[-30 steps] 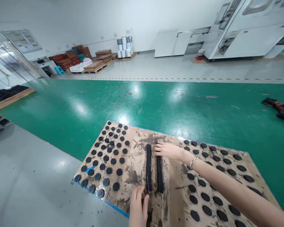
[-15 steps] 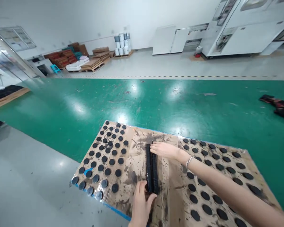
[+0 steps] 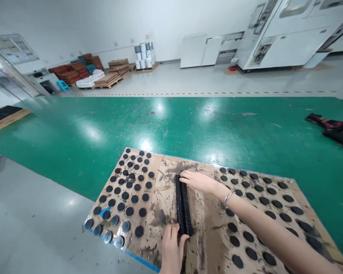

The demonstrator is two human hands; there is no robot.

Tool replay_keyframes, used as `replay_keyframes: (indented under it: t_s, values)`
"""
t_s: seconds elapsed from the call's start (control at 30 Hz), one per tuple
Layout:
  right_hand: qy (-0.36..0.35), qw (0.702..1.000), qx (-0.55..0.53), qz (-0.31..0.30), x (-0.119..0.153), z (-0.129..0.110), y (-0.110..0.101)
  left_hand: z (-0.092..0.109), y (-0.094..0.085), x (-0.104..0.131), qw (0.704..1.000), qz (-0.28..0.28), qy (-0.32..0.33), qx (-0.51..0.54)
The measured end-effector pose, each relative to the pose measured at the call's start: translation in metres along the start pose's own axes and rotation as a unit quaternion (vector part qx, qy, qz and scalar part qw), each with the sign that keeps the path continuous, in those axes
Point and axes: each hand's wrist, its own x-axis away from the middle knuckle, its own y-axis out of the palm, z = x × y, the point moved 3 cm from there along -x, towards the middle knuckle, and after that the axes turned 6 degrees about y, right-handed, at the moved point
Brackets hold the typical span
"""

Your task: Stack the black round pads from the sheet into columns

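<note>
Since a second ago the two black rows of stacked discs [image 3: 183, 205] have come together: before there was a gap between them, now they lie side by side and touch along their whole length, in the middle of the stained board [image 3: 208, 224]. My hands have moved with them. My right hand [image 3: 196, 179] lies at the far end of the rows, fingers stretched flat and pressing on that end, and a thin bracelet [image 3: 228, 196] sits on the wrist. My left hand [image 3: 171, 249] is at the near end, with the fingers lightly curled against the ends of the rows and the thumb beside them. So the hands are well apart, one at each end, and both press on the rows without closing around them.

On the left part of the board many loose black discs [image 3: 128, 190] lie in lines, and some at the near corner look grey and shiny. On the right part more black discs [image 3: 263, 213] lie spread, partly under my forearm. Beyond the board is the green floor [image 3: 171, 125].
</note>
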Motion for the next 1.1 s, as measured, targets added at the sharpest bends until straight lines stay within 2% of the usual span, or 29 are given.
replay_keyframes:
  t_s: [0.1, 0.2, 0.33, 0.47, 0.53, 0.63, 0.77, 0.83, 0.93, 1.1]
  values:
    - [0.070, 0.996, -0.051, 0.036, 0.005, 0.009, -0.001, -0.009, 0.005, -0.002, 1.000, -0.023, 0.006, 0.004]
    - [0.135, 0.984, -0.099, 0.060, 0.004, 0.014, 0.006, -0.014, 0.009, -0.002, 1.000, -0.016, 0.006, 0.008]
    - [0.180, 0.971, -0.148, 0.045, -0.007, 0.013, 0.018, -0.008, 0.006, 0.002, 1.000, -0.008, -0.005, 0.009]
    - [0.255, 0.953, -0.162, 0.010, -0.020, 0.019, 0.019, 0.007, -0.010, 0.001, 1.000, 0.014, 0.005, -0.005]
    - [0.303, 0.939, -0.163, -0.028, -0.027, 0.024, 0.019, 0.019, -0.019, -0.014, 0.999, 0.035, 0.024, -0.010]
    - [0.361, 0.912, -0.168, -0.099, -0.039, 0.028, 0.021, 0.044, -0.025, -0.057, 0.995, 0.086, 0.033, -0.023]
    - [0.402, 0.883, -0.172, -0.173, -0.048, 0.029, 0.023, 0.072, -0.011, -0.125, 0.993, 0.114, 0.012, -0.025]
    - [0.411, 0.873, -0.172, -0.199, -0.050, 0.028, 0.022, 0.075, -0.001, -0.145, 0.993, 0.114, -0.015, -0.023]
    - [0.418, 0.866, -0.170, -0.216, -0.049, 0.027, 0.021, 0.072, 0.009, -0.152, 0.992, 0.115, -0.034, -0.026]
    - [0.429, 0.861, -0.177, -0.210, -0.044, 0.024, 0.022, 0.071, 0.012, -0.143, 0.993, 0.107, -0.032, -0.021]
